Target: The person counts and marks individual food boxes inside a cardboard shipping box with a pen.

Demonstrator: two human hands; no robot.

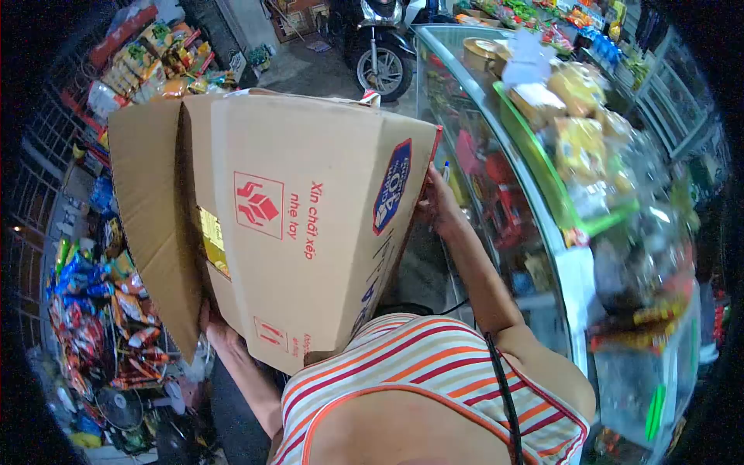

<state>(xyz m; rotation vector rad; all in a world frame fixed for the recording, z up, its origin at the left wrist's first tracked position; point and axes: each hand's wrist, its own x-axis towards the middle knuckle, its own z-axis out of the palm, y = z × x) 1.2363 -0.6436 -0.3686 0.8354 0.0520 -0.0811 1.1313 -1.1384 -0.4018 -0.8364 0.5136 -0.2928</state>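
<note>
A large brown cardboard box is held up against my striped top, tilted on its side. Red print and a blue label mark its faces. On the left its flap hangs open, and a yellow package shows through the gap. My left hand grips the box's lower left edge by the flap, its fingers partly hidden. At the box's right end my right hand is closed on the edge, with some fingers out of sight behind it.
A glass display counter runs along the right, bearing a green tray of wrapped goods. Heaped snack packets stand at the left, with more packaged goods behind. A parked motorbike is at the back.
</note>
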